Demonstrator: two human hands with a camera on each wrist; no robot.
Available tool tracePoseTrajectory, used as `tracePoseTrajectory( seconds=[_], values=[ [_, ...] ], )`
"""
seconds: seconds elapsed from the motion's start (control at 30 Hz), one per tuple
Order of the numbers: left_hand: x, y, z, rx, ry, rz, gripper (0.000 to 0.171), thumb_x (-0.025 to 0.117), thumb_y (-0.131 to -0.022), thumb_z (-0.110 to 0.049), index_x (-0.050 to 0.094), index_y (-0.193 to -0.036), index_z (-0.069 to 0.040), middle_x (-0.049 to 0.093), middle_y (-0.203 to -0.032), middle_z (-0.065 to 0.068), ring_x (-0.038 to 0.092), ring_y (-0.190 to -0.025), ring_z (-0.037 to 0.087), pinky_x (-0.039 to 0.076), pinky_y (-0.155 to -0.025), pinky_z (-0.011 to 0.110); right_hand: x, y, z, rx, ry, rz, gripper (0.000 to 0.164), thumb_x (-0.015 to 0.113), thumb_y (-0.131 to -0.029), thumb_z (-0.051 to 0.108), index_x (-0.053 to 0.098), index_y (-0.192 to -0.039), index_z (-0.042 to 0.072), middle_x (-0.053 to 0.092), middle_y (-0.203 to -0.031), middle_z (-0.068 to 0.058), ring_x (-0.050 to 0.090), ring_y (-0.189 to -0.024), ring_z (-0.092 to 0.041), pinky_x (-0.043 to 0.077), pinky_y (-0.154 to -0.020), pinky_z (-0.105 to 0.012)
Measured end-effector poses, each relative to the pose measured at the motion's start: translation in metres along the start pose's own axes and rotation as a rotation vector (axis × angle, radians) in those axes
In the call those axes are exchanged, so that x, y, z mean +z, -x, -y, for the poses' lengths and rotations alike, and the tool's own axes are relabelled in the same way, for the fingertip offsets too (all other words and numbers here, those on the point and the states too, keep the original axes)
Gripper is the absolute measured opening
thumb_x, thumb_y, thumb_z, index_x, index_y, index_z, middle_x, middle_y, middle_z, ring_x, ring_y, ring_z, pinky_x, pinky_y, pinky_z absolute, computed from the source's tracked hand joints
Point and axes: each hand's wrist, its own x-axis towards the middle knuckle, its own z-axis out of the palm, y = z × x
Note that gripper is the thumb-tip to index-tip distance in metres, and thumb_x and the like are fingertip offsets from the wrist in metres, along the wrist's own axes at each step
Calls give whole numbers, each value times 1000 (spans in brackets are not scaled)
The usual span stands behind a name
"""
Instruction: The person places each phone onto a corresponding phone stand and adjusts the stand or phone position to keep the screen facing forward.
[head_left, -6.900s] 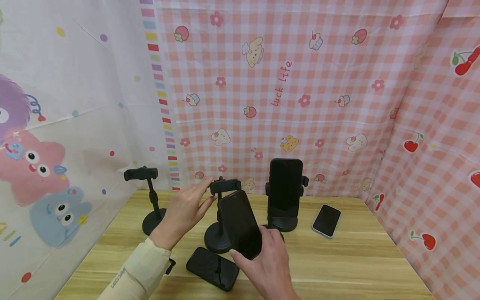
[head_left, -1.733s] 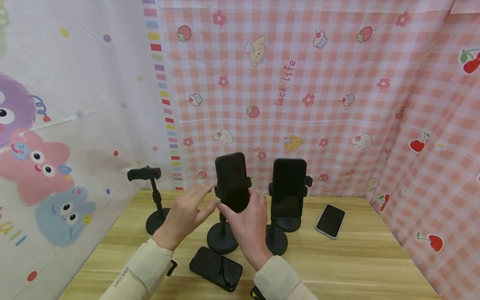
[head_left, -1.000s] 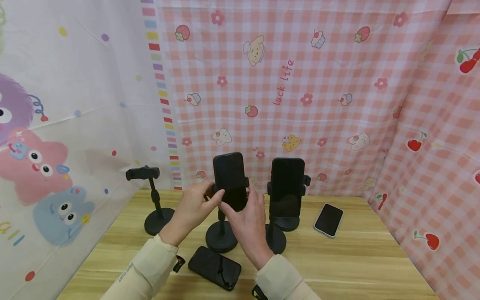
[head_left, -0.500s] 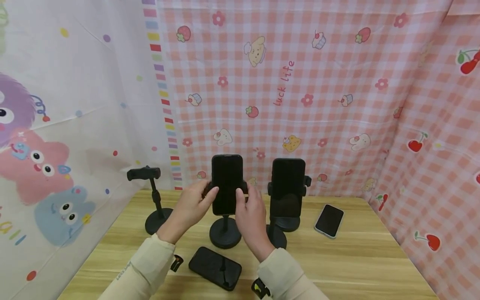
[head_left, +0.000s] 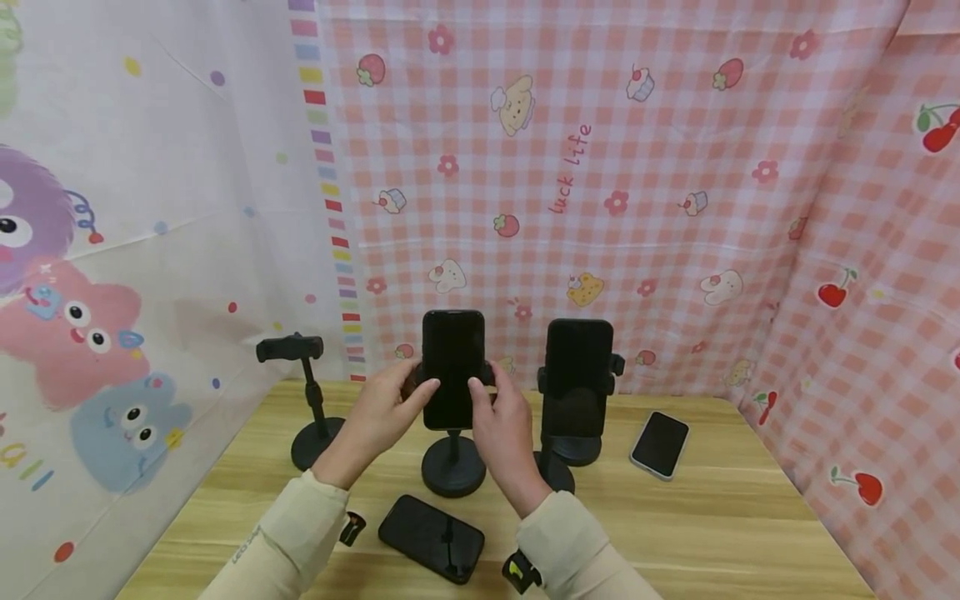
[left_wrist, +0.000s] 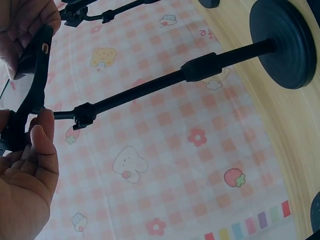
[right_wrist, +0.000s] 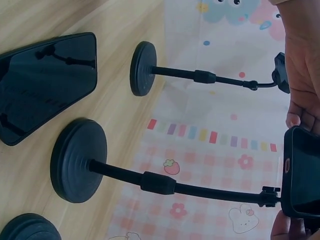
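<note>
A black smartphone (head_left: 453, 367) stands upright in the clamp of the middle phone stand, its dark screen toward me. My left hand (head_left: 381, 410) grips the phone and clamp at the left side, thumb near the screen's edge. On the right side my right hand (head_left: 504, 427) does the same, thumb on the phone's front edge and fingers behind. The stand's round black base (head_left: 453, 468) rests on the table, its thin pole (right_wrist: 210, 192) rising to the clamp. In the left wrist view the phone's edge (left_wrist: 42, 60) shows between both hands.
Left stands a phone stand (head_left: 311, 392) with a bare clamp. Another stand at right holds a black phone (head_left: 577, 375); a further base (head_left: 555, 473) is partly hidden by my right hand. A black phone (head_left: 432, 537) and a light-edged phone (head_left: 660, 444) lie on the wooden table (head_left: 697, 533).
Earlier my right hand held the phone tilted before the stand; now it sits in the clamp. Over the last second it has straightened, and my left hand has closed in on the clamp's side.
</note>
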Motion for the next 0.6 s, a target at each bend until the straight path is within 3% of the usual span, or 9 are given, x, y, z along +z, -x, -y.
tracePoseTrajectory(
  seconds=[0.3, 0.6],
  values=[
    [1, 2, 1, 14, 21, -10, 23, 63, -99, -22, 62, -116, -6, 51, -74, -1, 48, -60, 14, 43, -56, 30, 1, -2, 1, 41, 4, -1, 36, 55, -103, 25, 55, -134, 7, 62, -119, -11, 67, -93, -23, 55, -79, -41],
    [2, 4, 3, 8, 12, -7, 25, 63, -99, -17, 60, -121, -5, 54, -81, -1, 50, -66, 14, 45, -61, 31, 3, -2, 0, 44, 39, -8, 31, 58, -102, 22, 57, -127, 5, 64, -115, -11, 63, -80, -19, 53, -68, -35]
  ],
)
